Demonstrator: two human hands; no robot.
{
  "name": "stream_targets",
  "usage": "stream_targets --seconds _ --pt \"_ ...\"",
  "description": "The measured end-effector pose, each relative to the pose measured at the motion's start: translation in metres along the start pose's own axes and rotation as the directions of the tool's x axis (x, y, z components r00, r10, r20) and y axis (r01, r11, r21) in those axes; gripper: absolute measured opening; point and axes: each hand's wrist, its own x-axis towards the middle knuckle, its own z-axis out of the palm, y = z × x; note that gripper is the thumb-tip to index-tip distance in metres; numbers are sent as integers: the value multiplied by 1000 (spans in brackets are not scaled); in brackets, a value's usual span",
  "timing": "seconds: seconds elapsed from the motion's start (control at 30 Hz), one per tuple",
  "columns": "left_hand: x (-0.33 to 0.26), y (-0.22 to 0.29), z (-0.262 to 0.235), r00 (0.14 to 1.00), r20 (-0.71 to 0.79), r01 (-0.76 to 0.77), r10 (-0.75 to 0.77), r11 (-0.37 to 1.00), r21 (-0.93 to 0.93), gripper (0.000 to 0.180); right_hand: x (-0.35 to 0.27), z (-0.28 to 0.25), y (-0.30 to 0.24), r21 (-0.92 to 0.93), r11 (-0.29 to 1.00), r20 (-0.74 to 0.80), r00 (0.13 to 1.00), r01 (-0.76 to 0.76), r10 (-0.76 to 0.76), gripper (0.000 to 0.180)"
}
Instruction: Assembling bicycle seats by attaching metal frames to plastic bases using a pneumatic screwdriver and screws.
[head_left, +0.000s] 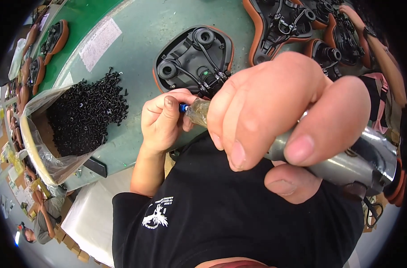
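Over the green bench [136,40], right hand [275,107] is gripping the power screwdriver [346,161]; left hand [161,120] is pinching its tip [184,107] to steady it near the upturned saddle [192,58].

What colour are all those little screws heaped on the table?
Black. The pile of screws spills from a clear plastic bag onto the green table, seen in the head view.

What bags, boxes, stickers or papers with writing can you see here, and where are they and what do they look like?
Clear plastic bag: left on the green table, lying open, black screws spilling out.
White paper sheet: flat on the table, upper left, rectangular, with small print.
White printed emblem: on the black shirt, bottom centre, bird-like shape with tiny lettering.
Cardboard boxes: on the floor, lower left, small and brown.
No screens in view.
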Motion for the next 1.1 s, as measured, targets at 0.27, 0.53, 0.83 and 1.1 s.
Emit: stream_targets --seconds 0.27,0.53,0.83,1.1 --pt "40 2 -39 838 88 -276 538 280 919 78 32 6 48 -116 993 94 996 4 7 46" --pt "51 -35 -41 680 30 -253 733 195 948 49 35 39 89 -75 992 -17 995 -99 98 36" --pt "45 -30 -38 622 -72 -108 780 177 978 52 40 68 102 -283 917 -28 958 -281 285 31" --pt "42 -46 -47 532 -94 -218 841 243 945 44 32 78 127 -215 956 1 979 -199 204 38"
